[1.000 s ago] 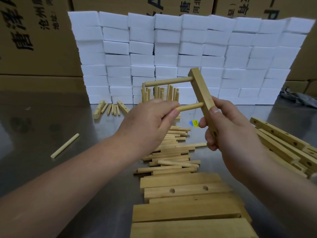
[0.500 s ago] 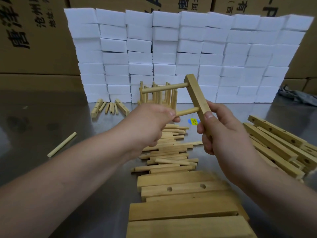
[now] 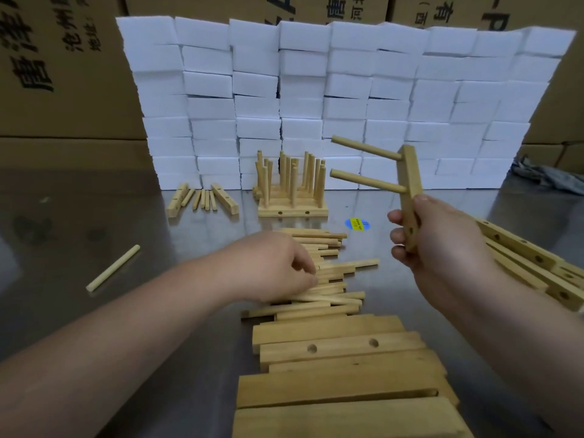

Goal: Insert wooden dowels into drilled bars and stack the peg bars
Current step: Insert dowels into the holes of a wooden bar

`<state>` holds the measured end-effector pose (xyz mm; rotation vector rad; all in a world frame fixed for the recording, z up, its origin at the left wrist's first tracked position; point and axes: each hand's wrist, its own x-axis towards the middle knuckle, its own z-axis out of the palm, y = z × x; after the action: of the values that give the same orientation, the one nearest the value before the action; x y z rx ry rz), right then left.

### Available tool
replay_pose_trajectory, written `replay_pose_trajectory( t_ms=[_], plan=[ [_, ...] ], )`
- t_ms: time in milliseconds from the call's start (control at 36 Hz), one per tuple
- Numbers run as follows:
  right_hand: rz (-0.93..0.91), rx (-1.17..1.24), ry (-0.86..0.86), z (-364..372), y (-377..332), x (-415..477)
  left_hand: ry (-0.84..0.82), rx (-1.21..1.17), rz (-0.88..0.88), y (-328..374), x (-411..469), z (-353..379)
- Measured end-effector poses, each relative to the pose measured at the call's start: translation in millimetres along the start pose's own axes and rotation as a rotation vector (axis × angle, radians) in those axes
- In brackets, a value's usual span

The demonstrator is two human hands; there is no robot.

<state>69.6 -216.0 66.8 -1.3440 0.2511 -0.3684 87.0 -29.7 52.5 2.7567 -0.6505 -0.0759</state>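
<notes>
**Pale two-peg wooden bar (image 3: 410, 175) gripped by the right hand (image 3: 442, 248).**
Left hand (image 3: 271, 267) lowered from the peg (image 3: 366, 180) onto loose wooden dowels (image 3: 335, 279) beneath it; fingertips hidden, grasp cannot be told.

The table (image 3: 94, 222) is smooth, dully reflective metal. The bars (image 3: 341, 349) and dowels (image 3: 325, 289) are pale, matt bare wood. Behind stand matt white foam blocks (image 3: 347, 90) and brown cardboard boxes (image 3: 63, 74).

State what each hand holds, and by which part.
The right hand grips the peg bar by its lower end. The left hand lies on the loose dowels; whether it grips one cannot be told.
</notes>
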Motion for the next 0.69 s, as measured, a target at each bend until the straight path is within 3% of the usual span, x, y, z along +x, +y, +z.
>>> replay_pose_trajectory(
  t_ms=[333,556,694],
  plan=[
    [0.014,0.017,-0.061,0.6,2.9,-6.7,0.004,0.117,0.067,-0.6,2.9,13.4],
    [0.02,0.087,-0.022,-0.3,1.4,1.5,0.195,-0.29,0.065,10.9,-5.9,-13.1],
    [0.034,0.181,-0.056,3.7,0.9,-4.8,0.263,-0.355,0.153,24.0,-14.4,-11.1]
  ],
)
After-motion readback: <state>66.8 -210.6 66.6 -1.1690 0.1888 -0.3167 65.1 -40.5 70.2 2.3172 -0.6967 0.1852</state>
